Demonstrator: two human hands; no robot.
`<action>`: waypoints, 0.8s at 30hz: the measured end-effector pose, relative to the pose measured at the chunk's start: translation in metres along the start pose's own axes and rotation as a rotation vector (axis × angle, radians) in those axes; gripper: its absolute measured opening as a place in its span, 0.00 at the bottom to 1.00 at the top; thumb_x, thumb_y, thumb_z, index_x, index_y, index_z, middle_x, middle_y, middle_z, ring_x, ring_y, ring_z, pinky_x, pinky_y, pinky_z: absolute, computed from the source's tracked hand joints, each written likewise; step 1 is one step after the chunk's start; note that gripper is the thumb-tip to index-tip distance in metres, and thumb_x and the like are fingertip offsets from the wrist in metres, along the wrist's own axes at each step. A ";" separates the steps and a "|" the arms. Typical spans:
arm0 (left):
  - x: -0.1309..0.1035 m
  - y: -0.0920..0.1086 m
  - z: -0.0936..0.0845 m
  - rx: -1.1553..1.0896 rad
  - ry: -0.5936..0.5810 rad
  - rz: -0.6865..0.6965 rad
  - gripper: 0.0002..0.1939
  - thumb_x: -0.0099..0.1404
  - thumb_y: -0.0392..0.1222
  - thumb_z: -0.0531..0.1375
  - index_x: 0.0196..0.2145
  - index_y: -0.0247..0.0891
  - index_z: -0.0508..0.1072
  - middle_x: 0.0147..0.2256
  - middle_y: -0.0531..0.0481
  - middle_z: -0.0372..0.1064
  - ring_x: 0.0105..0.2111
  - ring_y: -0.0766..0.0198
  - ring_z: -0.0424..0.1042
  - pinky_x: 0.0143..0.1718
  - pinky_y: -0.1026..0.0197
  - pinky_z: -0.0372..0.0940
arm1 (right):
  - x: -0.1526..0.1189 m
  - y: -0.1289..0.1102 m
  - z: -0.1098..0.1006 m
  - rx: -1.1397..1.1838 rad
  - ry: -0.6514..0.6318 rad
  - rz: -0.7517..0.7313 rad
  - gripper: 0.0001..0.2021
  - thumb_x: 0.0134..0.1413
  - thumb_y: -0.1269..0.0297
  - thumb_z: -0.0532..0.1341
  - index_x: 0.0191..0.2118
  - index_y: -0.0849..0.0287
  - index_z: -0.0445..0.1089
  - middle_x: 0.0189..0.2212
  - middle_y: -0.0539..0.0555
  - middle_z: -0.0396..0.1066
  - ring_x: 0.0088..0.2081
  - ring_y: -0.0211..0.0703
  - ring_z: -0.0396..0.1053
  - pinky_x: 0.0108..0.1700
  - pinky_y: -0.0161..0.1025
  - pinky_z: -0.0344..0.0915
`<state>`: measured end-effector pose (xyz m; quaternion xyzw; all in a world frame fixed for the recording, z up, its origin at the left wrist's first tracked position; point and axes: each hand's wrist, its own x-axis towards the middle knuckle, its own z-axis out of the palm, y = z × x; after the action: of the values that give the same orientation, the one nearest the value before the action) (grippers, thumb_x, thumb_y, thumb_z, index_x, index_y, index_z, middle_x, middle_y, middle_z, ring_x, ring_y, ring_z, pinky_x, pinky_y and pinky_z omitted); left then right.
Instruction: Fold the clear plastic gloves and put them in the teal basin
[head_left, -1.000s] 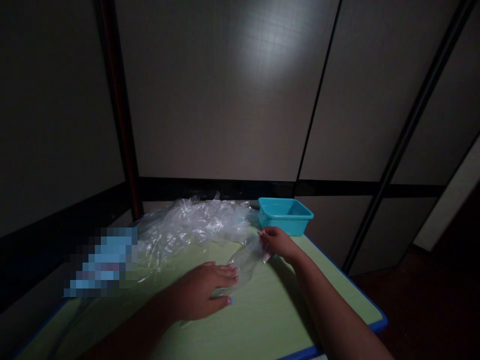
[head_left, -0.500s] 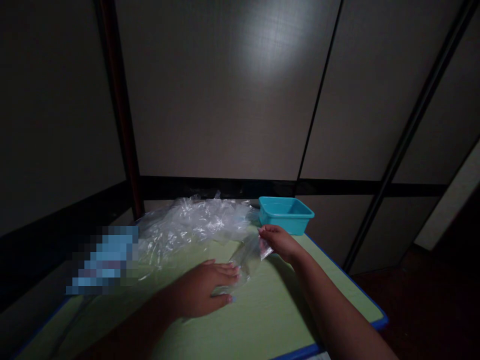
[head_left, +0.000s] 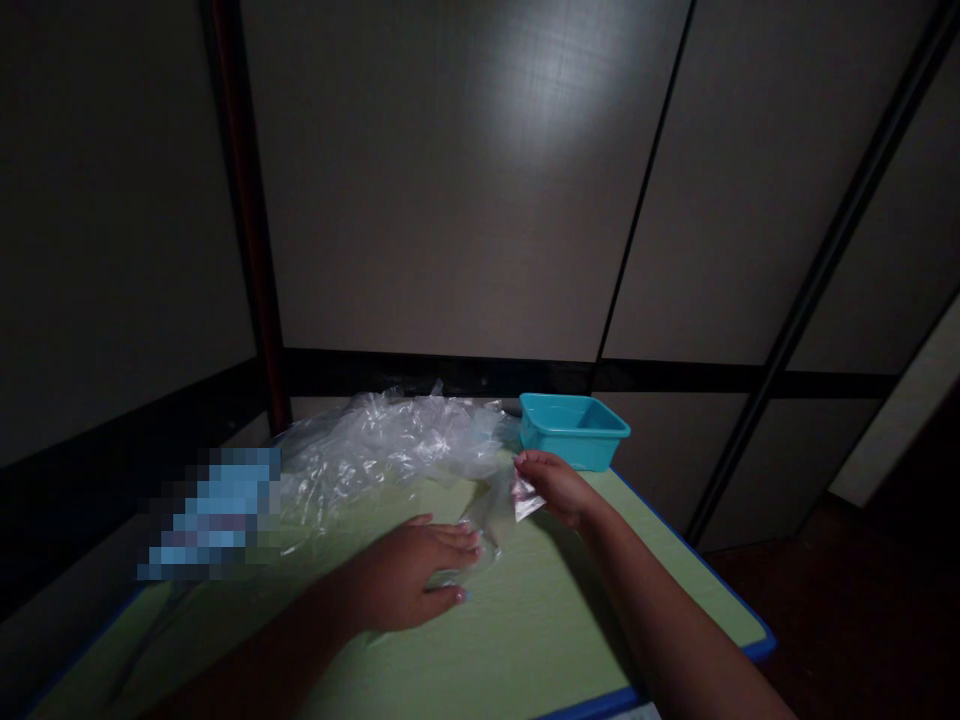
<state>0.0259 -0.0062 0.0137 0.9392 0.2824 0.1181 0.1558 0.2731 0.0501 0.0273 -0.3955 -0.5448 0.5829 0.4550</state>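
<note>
My left hand [head_left: 412, 572] lies palm down on a clear plastic bag [head_left: 495, 525], fingers stretched out over its near end on the green tabletop. My right hand [head_left: 556, 485] pinches the far end of that bag, lifted a little off the table. A shiny, pinkish piece [head_left: 527, 492] shows at the right fingers; whether it is inside the bag or part of it, I cannot tell. The bag slopes up between the two hands.
A heap of crumpled clear plastic bags [head_left: 405, 430] spreads over the back left. At the back right edge stands a turquoise basin [head_left: 574, 440]. A blurred-out blue item [head_left: 225, 510] is at the left. The green table [head_left: 465, 660] has a blue rim; cupboard doors [head_left: 450, 200] stand behind.
Both hands stay almost in place. The shiny piece at my right fingers has tilted slightly and catches more light. The view has shifted a little.
</note>
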 end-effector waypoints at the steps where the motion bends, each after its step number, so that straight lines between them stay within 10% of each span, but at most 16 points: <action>1: 0.000 0.001 0.000 0.000 0.000 -0.003 0.25 0.61 0.48 0.56 0.56 0.55 0.59 0.57 0.54 0.55 0.56 0.55 0.56 0.57 0.47 0.44 | 0.000 0.000 0.001 0.004 -0.008 -0.001 0.15 0.39 0.54 0.64 0.23 0.60 0.62 0.17 0.47 0.66 0.18 0.33 0.62 0.22 0.32 0.57; 9: 0.001 0.001 0.001 -0.010 0.003 0.006 0.25 0.60 0.48 0.57 0.55 0.54 0.59 0.57 0.53 0.56 0.56 0.56 0.56 0.58 0.48 0.44 | -0.006 -0.001 0.004 -0.008 -0.068 0.021 0.17 0.45 0.49 0.61 0.28 0.60 0.65 0.22 0.50 0.68 0.23 0.37 0.65 0.25 0.35 0.62; 17: 0.000 0.001 0.000 0.008 0.000 0.007 0.24 0.61 0.49 0.56 0.55 0.54 0.59 0.57 0.53 0.56 0.56 0.56 0.56 0.57 0.48 0.46 | -0.006 0.001 0.006 0.079 -0.277 0.057 0.35 0.51 0.34 0.36 0.29 0.60 0.66 0.24 0.54 0.67 0.26 0.40 0.65 0.26 0.35 0.61; 24: 0.000 0.002 -0.001 0.007 0.001 0.006 0.25 0.60 0.48 0.56 0.56 0.54 0.59 0.57 0.52 0.56 0.56 0.56 0.57 0.57 0.48 0.46 | 0.000 0.008 0.005 -0.038 -0.160 0.106 0.36 0.51 0.35 0.34 0.29 0.61 0.67 0.26 0.56 0.67 0.28 0.42 0.65 0.27 0.36 0.63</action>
<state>0.0270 -0.0075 0.0151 0.9405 0.2801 0.1182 0.1520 0.2676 0.0485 0.0201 -0.3844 -0.5690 0.6253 0.3708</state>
